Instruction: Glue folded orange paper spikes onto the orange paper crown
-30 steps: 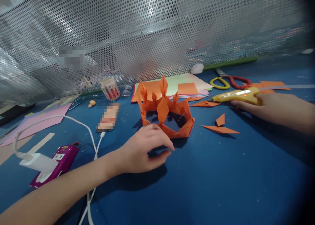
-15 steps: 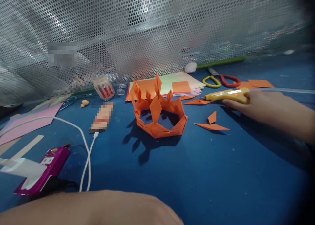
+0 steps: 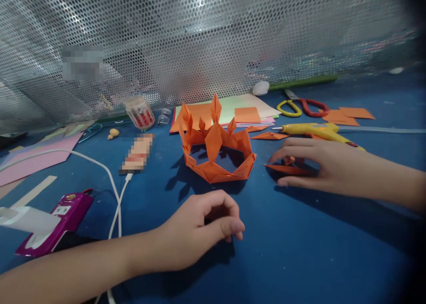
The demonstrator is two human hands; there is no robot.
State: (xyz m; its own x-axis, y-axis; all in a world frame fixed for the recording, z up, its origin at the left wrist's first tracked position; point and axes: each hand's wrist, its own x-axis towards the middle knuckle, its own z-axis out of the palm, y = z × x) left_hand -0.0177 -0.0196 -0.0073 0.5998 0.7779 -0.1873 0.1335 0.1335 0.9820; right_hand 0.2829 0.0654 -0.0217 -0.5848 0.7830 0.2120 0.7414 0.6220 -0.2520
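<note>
- Lying well out to the left of the left hand [image 3: 196, 233], a magenta power strip [image 3: 63, 215] sits on the blue table [image 3: 299, 259] with a white plug [image 3: 28, 219] in it.
- A white cable [image 3: 111, 186] loops between that strip and the left hand's wrist, ending at a phone [image 3: 137, 153] further from the person, beyond the hand and to its left.
- The left hand rests on the table near the person, its fingers loosely curled toward the thumb with a hollow between them; it has hold of nothing.
- Just beyond the left hand's knuckles, apart from them, stands an orange paper crown [image 3: 216, 151], upright, its points up.
- A stack of coloured paper [image 3: 253, 111] lies behind the crown, well beyond both hands.
- To the right of the crown, the right hand [image 3: 319, 166] lies palm down, fingers spread and nearly straight, not clenched.
- Its fingertips [image 3: 278, 155] cover a flat folded orange piece [image 3: 284, 168]; the piece shows under them, pressed to the table rather than gripped.
- A yellow glue gun [image 3: 313, 130] lies just beyond the right hand's back, nozzle pointing toward the crown.
- Scissors [image 3: 302, 108] with yellow and red handles lie past the glue gun, well apart from the hand.
</note>
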